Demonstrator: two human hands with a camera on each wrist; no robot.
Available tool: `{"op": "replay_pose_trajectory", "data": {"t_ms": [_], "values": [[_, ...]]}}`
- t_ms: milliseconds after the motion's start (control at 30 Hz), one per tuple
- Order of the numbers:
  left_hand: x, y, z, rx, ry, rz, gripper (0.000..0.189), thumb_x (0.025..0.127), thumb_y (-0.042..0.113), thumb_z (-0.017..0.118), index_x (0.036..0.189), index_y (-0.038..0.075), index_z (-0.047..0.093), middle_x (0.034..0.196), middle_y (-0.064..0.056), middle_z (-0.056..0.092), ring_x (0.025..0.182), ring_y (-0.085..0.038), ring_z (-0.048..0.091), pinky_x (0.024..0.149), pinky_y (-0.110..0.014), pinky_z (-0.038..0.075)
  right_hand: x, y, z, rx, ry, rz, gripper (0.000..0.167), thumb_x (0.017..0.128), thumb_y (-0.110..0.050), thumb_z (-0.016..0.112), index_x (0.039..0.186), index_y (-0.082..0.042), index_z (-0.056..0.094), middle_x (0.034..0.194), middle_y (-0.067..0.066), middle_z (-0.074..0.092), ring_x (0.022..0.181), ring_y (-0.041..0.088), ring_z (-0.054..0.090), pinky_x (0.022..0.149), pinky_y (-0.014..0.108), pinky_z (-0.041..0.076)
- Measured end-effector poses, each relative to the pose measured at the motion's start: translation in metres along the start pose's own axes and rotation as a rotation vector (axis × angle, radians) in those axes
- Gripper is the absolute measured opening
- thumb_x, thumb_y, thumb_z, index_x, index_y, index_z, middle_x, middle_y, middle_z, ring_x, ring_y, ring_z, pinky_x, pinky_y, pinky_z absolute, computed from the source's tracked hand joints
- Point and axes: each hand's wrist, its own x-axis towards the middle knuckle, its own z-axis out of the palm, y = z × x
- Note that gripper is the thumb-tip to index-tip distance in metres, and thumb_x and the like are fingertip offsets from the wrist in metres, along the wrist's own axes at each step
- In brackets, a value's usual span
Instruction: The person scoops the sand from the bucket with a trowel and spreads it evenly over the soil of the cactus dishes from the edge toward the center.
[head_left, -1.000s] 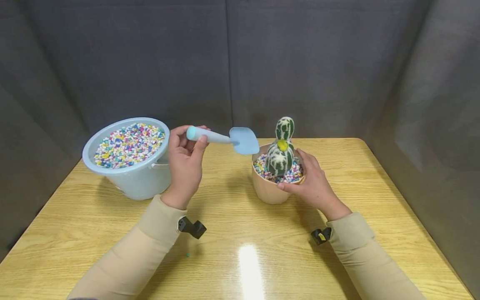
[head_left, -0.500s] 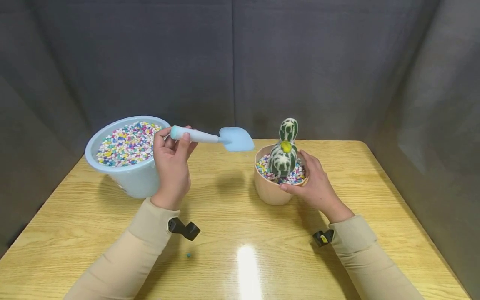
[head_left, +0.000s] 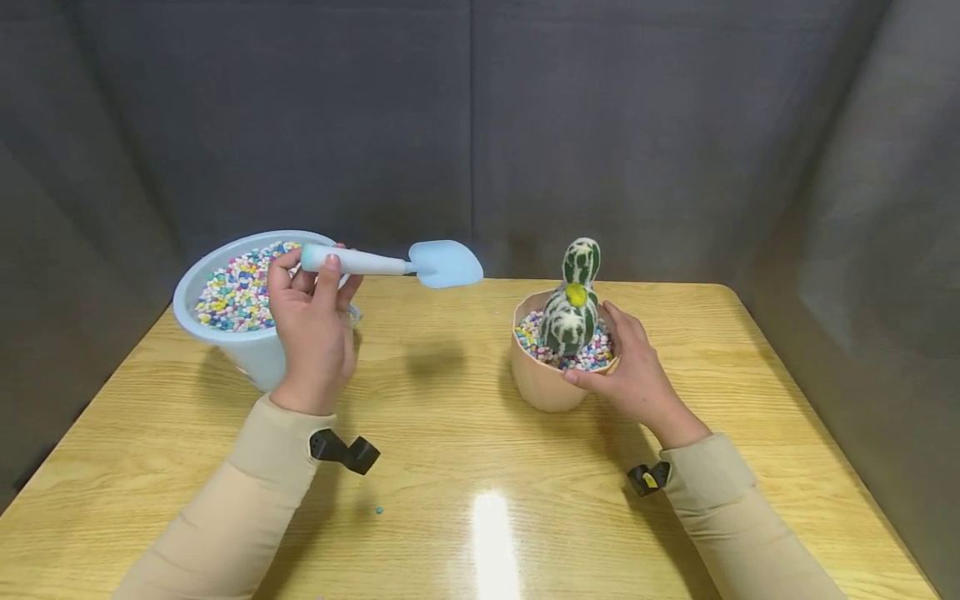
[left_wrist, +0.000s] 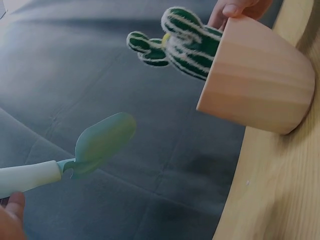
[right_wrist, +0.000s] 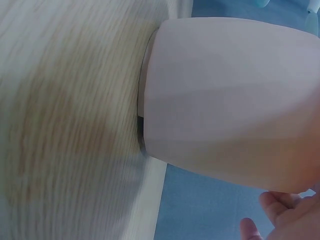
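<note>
My left hand (head_left: 315, 333) holds a light blue trowel (head_left: 446, 264) by its pale handle, thumb against the fingers, beside the bucket's right rim. The trowel's blade points right, and no pebbles show on it. A peach flower pot (head_left: 543, 383) stands upright on the table, with a green and white toy cactus (head_left: 568, 321) set in colourful pebbles (head_left: 532, 329). Gripping the pot's right side is my right hand (head_left: 637, 375), its thumb on the front rim. In the left wrist view, the trowel (left_wrist: 106, 142) is apart from the pot (left_wrist: 260, 75).
At the left stands a light blue bucket (head_left: 258, 354) full of colourful pebbles (head_left: 240, 292), partly hidden by my left hand. One small blue-green pebble (head_left: 379, 510) lies on the wooden table (head_left: 435, 442). A dark curtain (head_left: 375, 125) hangs behind and at the sides.
My left hand has carried the trowel leftward, away from the pot and over to the bucket's right rim. The right hand stays on the pot.
</note>
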Motion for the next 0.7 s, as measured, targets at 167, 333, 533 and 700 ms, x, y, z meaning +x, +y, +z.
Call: {"op": "replay_pose_trajectory", "data": {"t_ms": [167,333,533,700], "values": [[0.007,0.006,-0.01,-0.03,0.032,-0.004,0.017,0.102,-0.006,0.057,0.112,0.005,0.049,0.107,-0.017,0.066,0.092,-0.02,0.069,0.084,-0.031,0.061,0.001,0.001,0.001,0.004,0.007,-0.018,0.109,0.082,-0.027,0.09,0.161,0.002,0.021,0.159,0.029,0.027,0.144,0.049,0.029,0.118,0.067,0.024],[0.013,0.014,-0.019,-0.054,0.061,-0.013,0.017,0.102,-0.004,0.057,0.112,0.005,0.046,0.104,-0.015,0.064,0.087,-0.02,0.07,0.084,-0.031,0.061,0.001,0.002,0.002,0.0,0.009,-0.023,0.108,0.082,-0.027,0.09,0.16,0.003,0.022,0.158,0.029,0.028,0.144,0.05,0.03,0.117,0.068,0.024],[0.019,0.023,-0.026,-0.078,0.083,-0.001,0.018,0.101,-0.004,0.06,0.113,0.003,0.048,0.107,-0.018,0.063,0.09,-0.024,0.07,0.085,-0.033,0.062,0.001,0.002,0.0,0.006,0.006,-0.016,0.108,0.082,-0.026,0.09,0.16,0.003,0.022,0.159,0.029,0.026,0.144,0.05,0.029,0.118,0.067,0.024],[0.025,0.028,-0.032,-0.079,0.117,0.025,0.019,0.101,-0.004,0.06,0.115,0.002,0.049,0.109,-0.019,0.059,0.09,-0.025,0.068,0.086,-0.034,0.062,0.0,0.002,0.001,0.017,0.005,-0.015,0.108,0.082,-0.025,0.09,0.16,0.003,0.021,0.159,0.029,0.026,0.144,0.05,0.029,0.118,0.066,0.024]]}}
